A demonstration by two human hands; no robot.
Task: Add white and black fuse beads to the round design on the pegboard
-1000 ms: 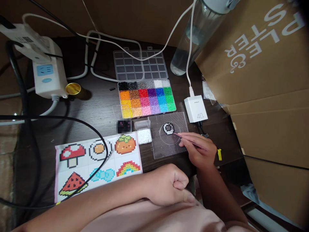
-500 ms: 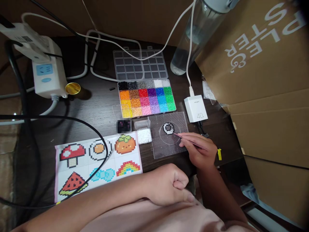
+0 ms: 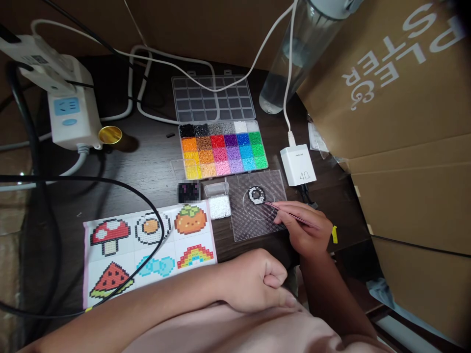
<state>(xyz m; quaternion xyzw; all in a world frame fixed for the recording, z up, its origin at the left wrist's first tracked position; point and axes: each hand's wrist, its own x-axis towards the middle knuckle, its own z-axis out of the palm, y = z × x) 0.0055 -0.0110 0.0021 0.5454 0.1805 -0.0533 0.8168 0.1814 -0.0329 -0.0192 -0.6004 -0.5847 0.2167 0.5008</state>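
Note:
My right hand (image 3: 304,229) pinches thin pink tweezers (image 3: 287,212) whose tip touches the clear pegboard (image 3: 257,220), just right of a small black-and-white bead ring (image 3: 256,195). My left hand (image 3: 257,279) rests as a closed fist at the table's near edge, with nothing visible in it. A small clear tub of white beads (image 3: 220,207) stands left of the pegboard. A pattern sheet (image 3: 147,250) with mushroom, egg, persimmon, watermelon, bow and rainbow lies at the left.
A sorted bead box (image 3: 222,147) with its clear lid open sits behind the pegboard. A white charger (image 3: 298,164), a clear bottle (image 3: 290,63), a white power strip (image 3: 69,110), black and white cables and cardboard boxes (image 3: 401,113) crowd the dark table.

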